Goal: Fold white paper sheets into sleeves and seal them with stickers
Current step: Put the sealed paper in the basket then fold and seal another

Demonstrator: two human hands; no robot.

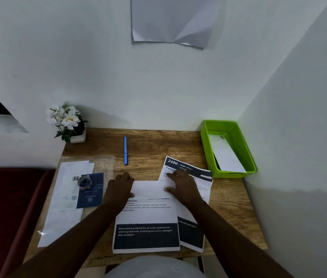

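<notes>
pen (pixel 125 151) behind | basket (pixel 206 141) right | tape roll (pixel 84 181) left

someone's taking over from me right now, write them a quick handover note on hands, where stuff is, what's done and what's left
Left hand: flat, pressing the left end of the folded-over top of the front sheet.
Right hand: flat, pressing the right end of that fold.
A second printed sheet lies under it, offset to the right.
Green basket, far right: one folded white paper inside, apparently finished.
Tape roll sits on the papers at left; blue pen behind, untouched.
Done: first fold laid over.
Left: crease it, finish the sleeve, seal, then do the second sheet.
</notes>
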